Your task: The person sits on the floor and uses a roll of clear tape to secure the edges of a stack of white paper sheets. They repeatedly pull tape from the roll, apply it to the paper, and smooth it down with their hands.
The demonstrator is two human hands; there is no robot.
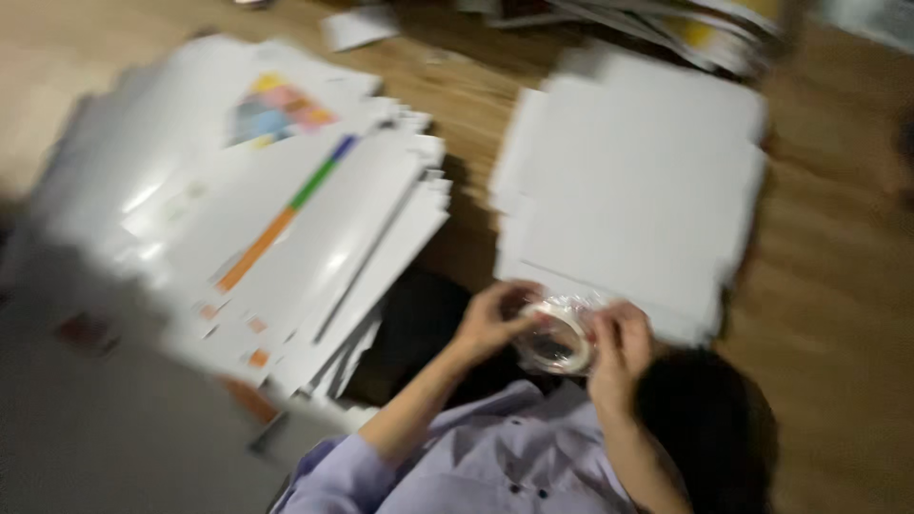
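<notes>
Clear tape roll (558,335) sits between both hands, just below the near edge of the white stack (633,181). Left hand (493,319) clasps the roll's left rim, fingers curled over the top; right hand (621,343) pinches the right rim, probably picking at the tape end, though blur hides it. Forearms converge, elbows tucked, lilac sleeves (457,466) pushed up. Printed sheets (286,238) fan out left of the stack, all on the wooden bench (828,286).
</notes>
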